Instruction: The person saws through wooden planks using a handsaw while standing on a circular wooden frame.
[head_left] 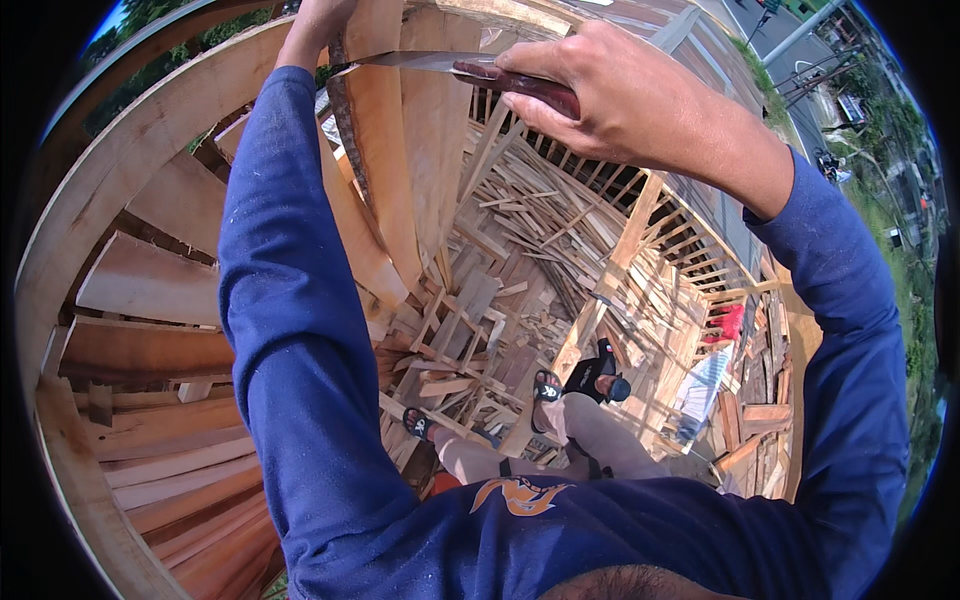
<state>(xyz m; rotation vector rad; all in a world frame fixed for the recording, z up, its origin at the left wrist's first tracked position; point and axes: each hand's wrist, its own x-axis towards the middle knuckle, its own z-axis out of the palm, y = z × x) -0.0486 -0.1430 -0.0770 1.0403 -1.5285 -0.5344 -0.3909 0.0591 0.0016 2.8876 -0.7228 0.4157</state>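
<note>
Bright daylight fills the scene, strongest at the upper right, where the raised right hand (640,95) is sunlit. Shadows darken the gaps among the wooden planks (150,285) at left. Strong fisheye distortion bends straight edges, with black corners around the circular, mostly sharp picture.

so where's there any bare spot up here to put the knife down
Little. The right hand grips the knife against the upright plank; the left hand holds that plank's top. The flat boards at left show bare faces. Below, the scrap pile is crowded.
</note>
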